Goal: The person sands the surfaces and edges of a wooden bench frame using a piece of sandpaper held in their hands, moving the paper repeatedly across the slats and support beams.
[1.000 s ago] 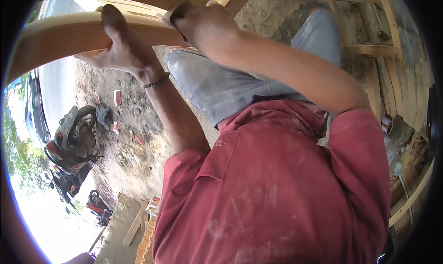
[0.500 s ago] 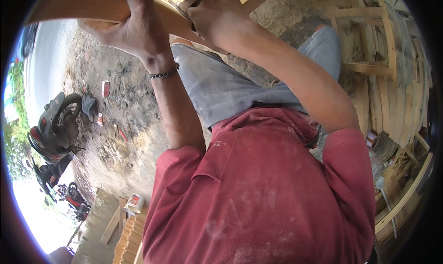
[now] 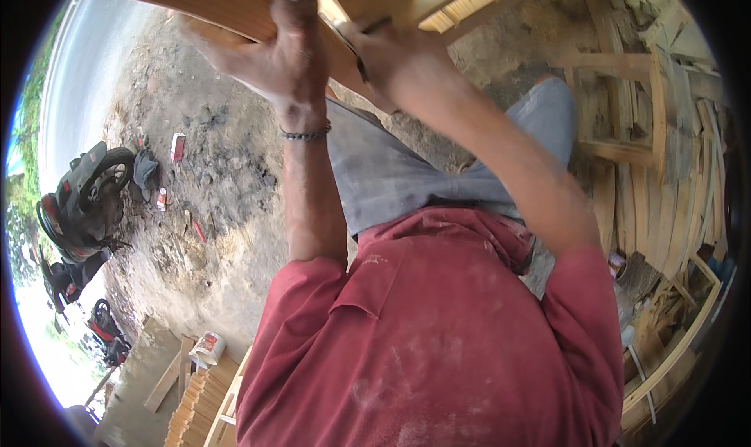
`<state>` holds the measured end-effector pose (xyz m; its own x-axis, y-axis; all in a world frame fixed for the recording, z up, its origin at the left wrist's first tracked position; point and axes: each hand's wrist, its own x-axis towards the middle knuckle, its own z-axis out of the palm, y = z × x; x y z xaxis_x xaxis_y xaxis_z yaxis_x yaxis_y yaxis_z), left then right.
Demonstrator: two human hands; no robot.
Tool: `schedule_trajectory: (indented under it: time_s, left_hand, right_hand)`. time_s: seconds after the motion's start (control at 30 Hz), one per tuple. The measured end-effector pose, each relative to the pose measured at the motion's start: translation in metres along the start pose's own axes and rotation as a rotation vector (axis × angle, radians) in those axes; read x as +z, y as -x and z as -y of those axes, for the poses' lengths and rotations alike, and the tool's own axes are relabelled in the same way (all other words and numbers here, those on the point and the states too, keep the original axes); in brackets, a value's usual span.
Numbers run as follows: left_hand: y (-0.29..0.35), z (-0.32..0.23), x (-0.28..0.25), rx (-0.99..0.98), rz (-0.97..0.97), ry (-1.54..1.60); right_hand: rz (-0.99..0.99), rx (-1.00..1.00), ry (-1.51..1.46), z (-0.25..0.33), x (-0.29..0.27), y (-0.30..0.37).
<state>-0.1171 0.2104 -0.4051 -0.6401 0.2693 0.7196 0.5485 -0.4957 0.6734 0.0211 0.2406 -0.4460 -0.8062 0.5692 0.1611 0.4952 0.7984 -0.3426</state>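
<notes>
My left hand (image 3: 291,71), with a dark bracelet at its wrist, grips the lower edge of a smooth brown wooden board (image 3: 188,5) at the top of the view. Its thumb stretches along the underside and its fingers go up over the face. Close by on the right, my right hand (image 3: 399,60) is closed and blurred by motion. It presses a thin, dark-edged flat piece (image 3: 361,65) against the edge of the woodwork. The kind of that piece does not show clearly. Slatted pale wood (image 3: 477,5) lies beyond the right hand.
Wooden frames (image 3: 657,118) and stacked planks (image 3: 649,204) stand on the right. At the left, a black motorbike (image 3: 90,201) is parked on rough ground beside a road. A white tub (image 3: 207,348) and a stack of wooden strips (image 3: 199,404) are at lower left.
Both hands have shifted right and slightly down in the view, along with the board. The whole view has also moved a little. Both grips stay the same.
</notes>
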Motion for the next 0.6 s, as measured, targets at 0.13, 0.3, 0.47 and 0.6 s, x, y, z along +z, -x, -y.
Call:
schedule_trajectory:
  time_s: [0.13, 0.3, 0.47, 0.6]
  left_hand:
    - [0.002, -0.002, -0.006, -0.028, 0.040, -0.147]
    - [0.001, 0.009, -0.002, -0.015, 0.014, 0.033]
    - [0.002, 0.007, -0.006, -0.024, -0.003, -0.067]
    - [0.002, -0.003, 0.001, -0.024, 0.034, -0.139]
  right_hand:
    - [0.042, 0.009, 0.026, -0.002, -0.008, 0.005]
    - [0.182, 0.029, -0.010, -0.007, -0.009, -0.015]
    - [0.021, 0.040, -0.076, 0.000, -0.018, 0.019]
    - [0.253, 0.011, 0.070, 0.001, -0.009, -0.026]
